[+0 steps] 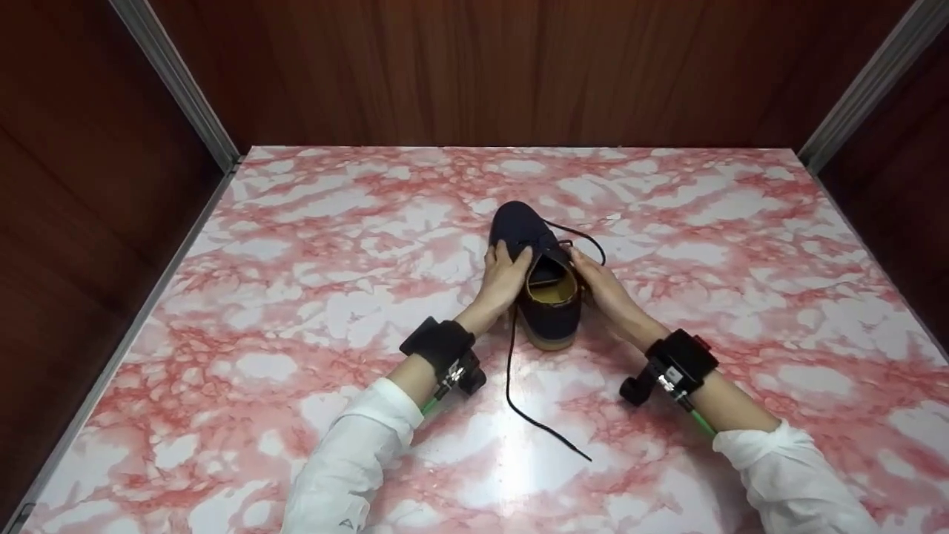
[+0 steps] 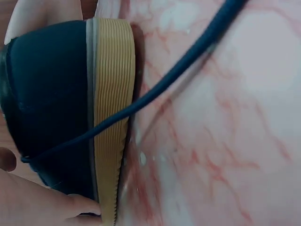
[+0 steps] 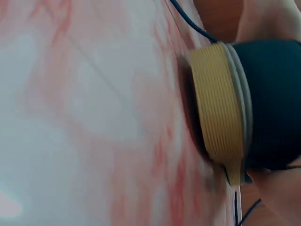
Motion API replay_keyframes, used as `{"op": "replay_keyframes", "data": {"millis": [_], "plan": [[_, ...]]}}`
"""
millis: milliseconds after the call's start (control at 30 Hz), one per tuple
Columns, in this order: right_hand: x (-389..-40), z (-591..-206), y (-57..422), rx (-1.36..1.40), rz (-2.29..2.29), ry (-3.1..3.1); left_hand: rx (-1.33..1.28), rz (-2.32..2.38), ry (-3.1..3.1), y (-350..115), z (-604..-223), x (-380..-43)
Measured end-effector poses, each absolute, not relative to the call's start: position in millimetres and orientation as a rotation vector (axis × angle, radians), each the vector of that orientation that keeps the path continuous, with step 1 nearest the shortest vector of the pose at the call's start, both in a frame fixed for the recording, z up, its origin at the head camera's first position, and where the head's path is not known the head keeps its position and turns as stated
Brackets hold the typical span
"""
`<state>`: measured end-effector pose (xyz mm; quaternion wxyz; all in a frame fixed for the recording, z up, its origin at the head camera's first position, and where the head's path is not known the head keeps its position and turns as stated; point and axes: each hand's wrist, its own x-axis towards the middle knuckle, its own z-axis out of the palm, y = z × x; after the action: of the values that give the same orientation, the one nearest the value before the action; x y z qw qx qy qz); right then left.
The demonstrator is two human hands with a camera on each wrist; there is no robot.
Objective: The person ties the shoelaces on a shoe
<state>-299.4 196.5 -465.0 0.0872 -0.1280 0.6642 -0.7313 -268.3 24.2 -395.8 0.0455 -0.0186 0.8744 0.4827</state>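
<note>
A dark navy lace-up shoe (image 1: 519, 222) with a ribbed tan sole (image 2: 113, 80) is at the middle of the table, toe pointing away and heel toward me. My left hand (image 1: 504, 280) grips its left side, the thumb beside the opening and the fingers down near the sole. On the other side, my right hand (image 1: 604, 289) holds the shoe just below the opening; its lower fingers are hidden. One loose dark lace (image 1: 545, 429) trails toward me from the left side. Another lace end (image 1: 593, 241) loops out to the right, beyond the right fingertips.
The red-and-white marbled tabletop (image 1: 334, 311) surrounds the shoe. A brown wood panel (image 1: 519, 74) closes off the back, with metal-edged panels at both sides. Black camera straps (image 1: 439, 347) sit on both wrists.
</note>
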Motion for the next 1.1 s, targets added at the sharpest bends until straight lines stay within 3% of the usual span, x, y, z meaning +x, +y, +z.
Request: {"op": "replay_keyframes", "data": {"millis": [233,400,600,1100], "plan": [[-285.2,-447.9,222.4,-0.668,-2.094,1.584,0.092,1.499,2.653,13.8,-391.8,-251.6],[-253.7,-415.3,213.2,-0.772,-1.893,1.847,0.065,1.554,2.608,17.2,-390.5,-255.5],[-246.8,-414.5,203.8,-0.779,-1.822,1.986,0.012,1.47,2.649,26.1,-394.8,-258.6],[-231.1,-413.7,180.3,-0.765,-2.046,2.086,0.182,1.377,2.712,22.7,-401.5,-264.5]]}}
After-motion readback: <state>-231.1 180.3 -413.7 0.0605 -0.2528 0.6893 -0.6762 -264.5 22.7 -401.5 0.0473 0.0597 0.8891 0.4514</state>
